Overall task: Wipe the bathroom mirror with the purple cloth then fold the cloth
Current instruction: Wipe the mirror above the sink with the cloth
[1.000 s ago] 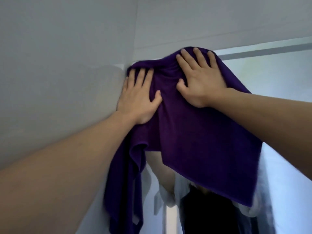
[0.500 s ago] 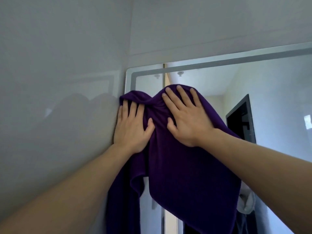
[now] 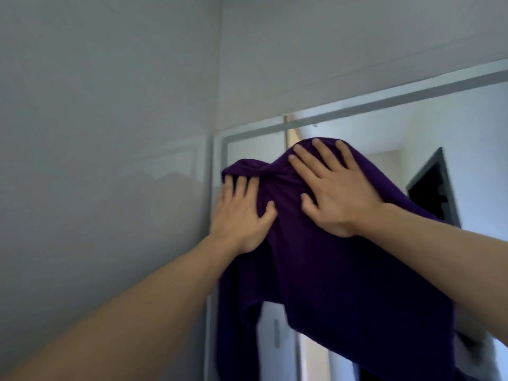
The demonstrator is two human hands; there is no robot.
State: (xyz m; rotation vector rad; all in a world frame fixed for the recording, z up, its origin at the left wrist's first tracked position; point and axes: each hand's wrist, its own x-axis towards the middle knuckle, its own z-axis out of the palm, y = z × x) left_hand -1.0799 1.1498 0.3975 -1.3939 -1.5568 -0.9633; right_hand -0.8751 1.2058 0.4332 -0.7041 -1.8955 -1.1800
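The bathroom mirror (image 3: 371, 127) is filling the wall ahead of both hands, its frame corner sitting just above and beside the left hand (image 3: 242, 213), with a plain wall (image 3: 104, 133) running off to that hand's outer side. The purple cloth (image 3: 330, 276) is lying flat against the glass under both palms and hanging down past the wrists, so its long axis is running top to bottom, bunched top edge pointing up, loose tail pointing at the floor. The right hand (image 3: 335, 193) is pressing the cloth with fingers spread wide and straight, sitting higher and further from the corner. The left hand is pressing too, fingers straight and close together, right at the mirror's side edge. Neither hand is gripping; both are pushing flat. Judging from this, wiping is under way near the upper corner. Most unwiped glass is lying to the right of the right hand, so that hand is better placed to lead a sweep across
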